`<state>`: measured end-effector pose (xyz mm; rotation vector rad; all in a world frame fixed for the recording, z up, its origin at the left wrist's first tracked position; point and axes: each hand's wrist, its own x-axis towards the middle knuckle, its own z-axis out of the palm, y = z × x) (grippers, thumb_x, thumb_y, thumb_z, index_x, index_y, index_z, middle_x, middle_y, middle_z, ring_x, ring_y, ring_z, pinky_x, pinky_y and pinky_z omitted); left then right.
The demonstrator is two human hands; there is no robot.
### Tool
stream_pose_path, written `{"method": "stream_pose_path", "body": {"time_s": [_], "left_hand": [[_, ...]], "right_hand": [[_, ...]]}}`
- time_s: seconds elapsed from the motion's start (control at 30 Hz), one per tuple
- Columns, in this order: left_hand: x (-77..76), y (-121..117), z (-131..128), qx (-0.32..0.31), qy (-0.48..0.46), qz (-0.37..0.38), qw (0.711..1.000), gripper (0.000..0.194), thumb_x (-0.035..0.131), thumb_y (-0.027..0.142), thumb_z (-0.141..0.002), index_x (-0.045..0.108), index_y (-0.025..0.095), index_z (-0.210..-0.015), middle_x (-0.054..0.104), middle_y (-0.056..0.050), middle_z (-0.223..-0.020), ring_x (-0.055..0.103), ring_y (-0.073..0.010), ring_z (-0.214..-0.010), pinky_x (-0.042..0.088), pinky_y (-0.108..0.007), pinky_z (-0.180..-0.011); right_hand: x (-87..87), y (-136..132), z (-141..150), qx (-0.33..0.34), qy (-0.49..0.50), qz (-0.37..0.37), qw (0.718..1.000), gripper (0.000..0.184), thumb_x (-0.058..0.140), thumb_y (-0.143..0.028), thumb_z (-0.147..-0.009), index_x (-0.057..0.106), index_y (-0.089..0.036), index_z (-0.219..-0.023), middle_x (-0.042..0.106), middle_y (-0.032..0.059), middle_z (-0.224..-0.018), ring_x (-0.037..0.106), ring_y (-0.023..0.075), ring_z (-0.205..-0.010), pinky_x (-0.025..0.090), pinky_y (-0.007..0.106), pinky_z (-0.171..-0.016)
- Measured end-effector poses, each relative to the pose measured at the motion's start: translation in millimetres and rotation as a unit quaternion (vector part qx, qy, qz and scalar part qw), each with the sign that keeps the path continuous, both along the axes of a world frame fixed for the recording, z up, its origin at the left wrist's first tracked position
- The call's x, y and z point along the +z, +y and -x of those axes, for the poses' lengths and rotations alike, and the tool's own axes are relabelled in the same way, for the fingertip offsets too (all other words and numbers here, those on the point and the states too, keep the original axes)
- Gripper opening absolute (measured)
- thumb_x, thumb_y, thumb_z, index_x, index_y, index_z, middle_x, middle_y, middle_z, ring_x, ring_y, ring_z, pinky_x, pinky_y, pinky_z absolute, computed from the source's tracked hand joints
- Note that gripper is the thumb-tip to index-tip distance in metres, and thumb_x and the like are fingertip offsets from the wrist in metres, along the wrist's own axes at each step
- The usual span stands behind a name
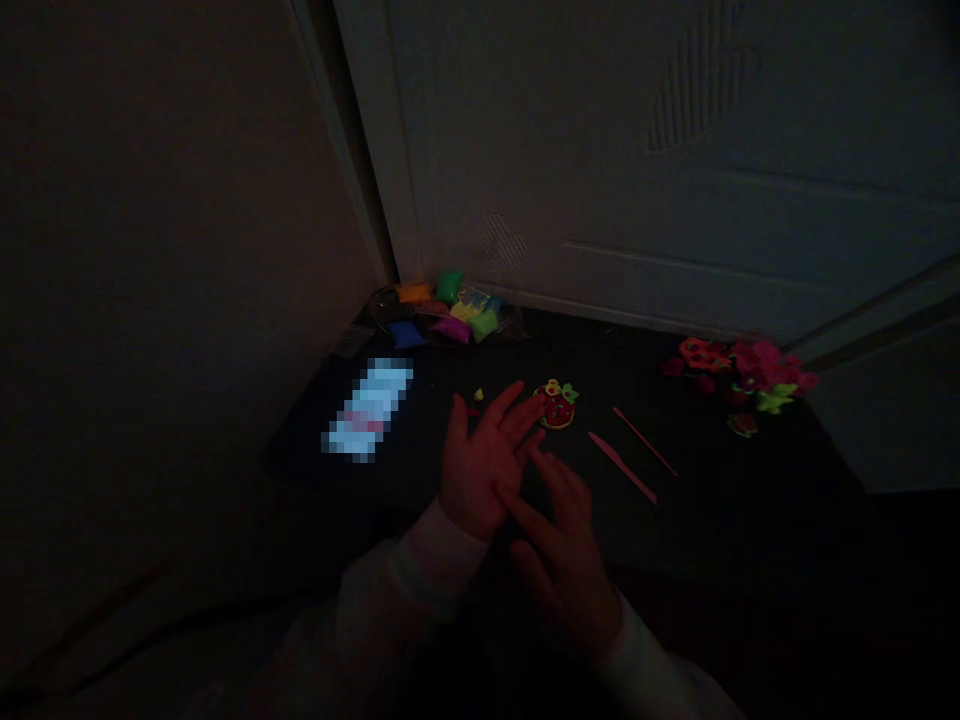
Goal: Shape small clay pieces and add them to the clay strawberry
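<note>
The right hand is nearest, at between 4 and 5 o'clock from the left palm; its fingers are loosely stretched and apart, the index fingertip meeting that palm and the thumb held off; whether a tiny bit lies under the fingertip I cannot tell. The left hand is turned palm up, fingers straight and spread, gripping nothing visible. Taking the left palm as the centre, 2 pink tools lie at 3 o'clock on the dark table: a flat knife and, just beyond it, a thin stick; the red disc, yellow-edged, topped with yellow and green pieces, lies between 1 and 2 o'clock, right by the left fingertips; a small yellow bit is at 12 o'clock; a lit phone, its screen blurred, is at 10 o'clock; a heap of red, pink and green flowers sits between 2 and 3 o'clock; coloured packets lie farthest, between 11 and 12 o'clock, near a pale panel.
</note>
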<state>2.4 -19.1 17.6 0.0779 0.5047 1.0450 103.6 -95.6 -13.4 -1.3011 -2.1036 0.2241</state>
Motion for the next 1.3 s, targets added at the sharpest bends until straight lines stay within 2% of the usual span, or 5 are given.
{"method": "stream_pose_path", "body": {"time_s": [0.2, 0.43, 0.77, 1.07, 1.3], "left_hand": [[-6.0, -2.4, -4.7, -0.029, -0.010, 0.006, 1.000, 0.062, 0.023, 0.059, -0.079, 0.054, 0.014, -0.109, 0.058, -0.013, -0.109, 0.045, -0.0215, -0.112, 0.034, -0.030, -0.091], [-9.5, -7.8, -8.8, -0.040, 0.005, 0.026, 0.999, 0.063, 0.022, 0.059, -0.080, 0.054, 0.013, -0.108, 0.058, -0.013, -0.107, 0.046, -0.0221, -0.110, 0.033, -0.030, -0.091], [-41.3, 12.3, 24.4, 0.137, 0.233, -0.066, 0.961, 0.053, 0.020, 0.046, -0.085, 0.062, 0.014, -0.087, 0.062, -0.009, -0.088, 0.055, -0.0184, -0.091, 0.038, -0.030, -0.082], [-54.5, 14.9, 30.6, 0.153, 0.236, -0.056, 0.958, 0.053, 0.022, 0.046, -0.085, 0.064, 0.014, -0.078, 0.063, -0.007, -0.080, 0.057, -0.0170, -0.081, 0.042, -0.029, -0.073], [-56.9, 15.3, 31.6, 0.161, 0.231, -0.047, 0.958, 0.051, 0.025, 0.045, -0.085, 0.064, 0.013, -0.076, 0.064, -0.007, -0.078, 0.058, -0.0163, -0.081, 0.042, -0.028, -0.072]], "right_hand": [[-4.3, 2.3, 3.1, -0.018, 0.032, 0.011, 0.999, 0.040, 0.043, -0.027, -0.081, 0.043, -0.021, -0.120, 0.027, 0.0106, -0.134, 0.024, 0.0276, -0.121, 0.028, 0.052, -0.093], [-8.2, 12.3, 5.5, -0.099, 0.134, 0.018, 0.986, 0.011, 0.050, -0.022, -0.079, 0.059, -0.022, -0.084, 0.051, 0.0061, -0.112, 0.043, 0.0194, -0.109, 0.040, 0.040, -0.089], [-35.3, 24.0, -40.1, -0.147, -0.084, -0.011, 0.985, 0.012, 0.052, -0.022, -0.077, 0.063, -0.020, -0.081, 0.062, 0.0056, -0.098, 0.049, 0.0233, -0.099, 0.036, 0.044, -0.084], [-28.0, 11.6, -46.5, -0.137, -0.232, 0.042, 0.962, 0.032, 0.046, -0.039, -0.080, 0.059, -0.024, -0.106, 0.048, 0.0081, -0.125, 0.036, 0.0270, -0.116, 0.025, 0.046, -0.094], [-30.9, 7.6, -44.6, -0.110, -0.248, 0.054, 0.961, 0.039, 0.042, -0.047, -0.079, 0.054, -0.029, -0.111, 0.043, 0.0074, -0.129, 0.034, 0.0261, -0.119, 0.023, 0.047, -0.095]]}}
